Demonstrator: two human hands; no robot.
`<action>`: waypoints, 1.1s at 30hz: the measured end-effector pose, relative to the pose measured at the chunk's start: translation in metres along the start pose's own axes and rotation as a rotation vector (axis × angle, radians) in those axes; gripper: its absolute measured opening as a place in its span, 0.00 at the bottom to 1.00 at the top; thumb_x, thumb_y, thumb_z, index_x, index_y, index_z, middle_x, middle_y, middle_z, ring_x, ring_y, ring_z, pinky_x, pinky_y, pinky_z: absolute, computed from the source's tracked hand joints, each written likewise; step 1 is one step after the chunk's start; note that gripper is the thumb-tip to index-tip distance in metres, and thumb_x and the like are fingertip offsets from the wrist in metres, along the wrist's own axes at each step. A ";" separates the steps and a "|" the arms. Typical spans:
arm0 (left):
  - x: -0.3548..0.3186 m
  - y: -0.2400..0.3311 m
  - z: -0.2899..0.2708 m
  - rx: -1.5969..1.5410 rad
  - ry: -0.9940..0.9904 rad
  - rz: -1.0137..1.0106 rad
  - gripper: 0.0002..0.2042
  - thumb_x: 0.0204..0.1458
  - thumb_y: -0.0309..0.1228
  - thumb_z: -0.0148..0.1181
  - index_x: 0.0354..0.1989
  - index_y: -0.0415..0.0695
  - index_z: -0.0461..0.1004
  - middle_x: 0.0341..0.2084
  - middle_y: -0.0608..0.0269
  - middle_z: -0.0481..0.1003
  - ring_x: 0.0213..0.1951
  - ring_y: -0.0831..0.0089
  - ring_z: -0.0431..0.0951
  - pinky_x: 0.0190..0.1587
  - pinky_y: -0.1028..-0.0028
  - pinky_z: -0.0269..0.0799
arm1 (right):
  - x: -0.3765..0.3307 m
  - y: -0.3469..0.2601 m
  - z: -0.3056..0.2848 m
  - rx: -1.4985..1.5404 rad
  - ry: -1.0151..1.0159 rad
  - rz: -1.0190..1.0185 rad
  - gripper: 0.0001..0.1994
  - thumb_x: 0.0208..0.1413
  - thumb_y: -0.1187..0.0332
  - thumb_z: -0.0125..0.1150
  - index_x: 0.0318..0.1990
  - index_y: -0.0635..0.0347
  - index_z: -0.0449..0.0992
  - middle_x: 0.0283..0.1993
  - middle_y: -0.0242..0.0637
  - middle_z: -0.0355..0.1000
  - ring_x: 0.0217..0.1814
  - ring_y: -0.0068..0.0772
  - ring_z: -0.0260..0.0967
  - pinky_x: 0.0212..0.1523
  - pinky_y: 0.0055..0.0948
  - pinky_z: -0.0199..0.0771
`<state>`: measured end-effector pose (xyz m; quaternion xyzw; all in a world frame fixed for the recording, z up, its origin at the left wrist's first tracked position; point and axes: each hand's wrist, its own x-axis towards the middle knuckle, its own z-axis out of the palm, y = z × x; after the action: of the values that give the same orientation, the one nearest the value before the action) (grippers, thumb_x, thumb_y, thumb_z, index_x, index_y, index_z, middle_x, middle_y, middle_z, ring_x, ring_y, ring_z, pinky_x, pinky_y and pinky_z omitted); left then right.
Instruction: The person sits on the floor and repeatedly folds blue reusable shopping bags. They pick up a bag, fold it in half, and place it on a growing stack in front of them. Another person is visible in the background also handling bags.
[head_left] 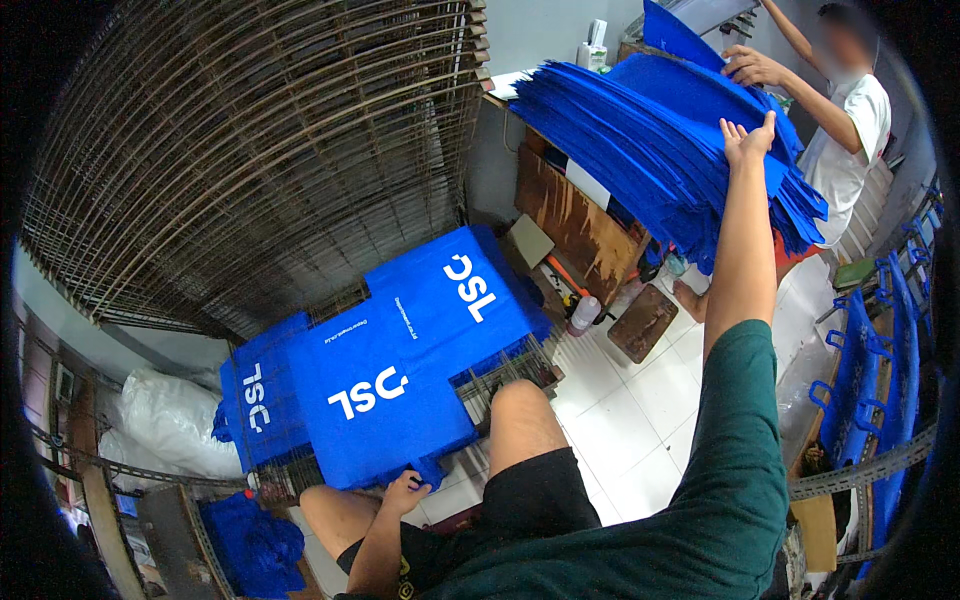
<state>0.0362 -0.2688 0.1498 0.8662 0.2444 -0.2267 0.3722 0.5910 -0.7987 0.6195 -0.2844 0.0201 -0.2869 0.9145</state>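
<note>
A blue printed fabric panel with white lettering lies spread on a wire rack in front of me. My left hand is closed on a bunched blue edge of the panel at its near side. Stretched far out to the right, my right hand has its fingers apart, in front of a tall stack of blue fabric sheets. Whether it touches the sheets I cannot tell. A co-worker's hand is at the far side of that stack.
Many wire racks tilt up at the left. A person in a white shirt stands beyond the stack. Blue bags hang at the right. White plastic sacks lie at the left. A bottle and a brown tray rest on the tiles.
</note>
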 end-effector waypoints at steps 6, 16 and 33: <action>0.006 -0.015 0.005 -0.012 0.052 0.007 0.26 0.41 0.49 0.64 0.45 0.46 0.69 0.35 0.55 0.77 0.39 0.58 0.76 0.43 0.63 0.70 | -0.010 0.006 0.003 0.061 0.106 0.191 0.48 0.48 0.29 0.31 0.67 0.51 0.27 0.70 0.49 0.25 0.72 0.52 0.22 0.64 0.62 0.33; -0.003 -0.005 0.001 -0.013 0.093 0.041 0.25 0.40 0.48 0.64 0.44 0.45 0.70 0.31 0.55 0.77 0.36 0.59 0.77 0.41 0.64 0.71 | 0.005 0.032 0.005 -0.885 0.479 -0.389 0.48 0.38 0.71 0.63 0.63 0.47 0.34 0.55 0.58 0.60 0.54 0.54 0.63 0.55 0.41 0.64; -0.028 0.291 -0.043 -1.174 -0.682 0.366 0.37 0.51 0.65 0.37 0.58 0.46 0.60 0.49 0.55 0.68 0.52 0.61 0.67 0.54 0.59 0.61 | -0.220 -0.119 0.196 -0.917 -0.771 -0.744 0.20 0.54 0.67 0.53 0.54 0.63 0.69 0.46 0.36 0.70 0.45 0.21 0.64 0.46 0.17 0.61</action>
<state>0.1962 -0.4191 0.3477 0.4297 0.0462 -0.2499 0.8665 0.3856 -0.6615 0.8188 -0.7107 -0.2848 -0.4219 0.4857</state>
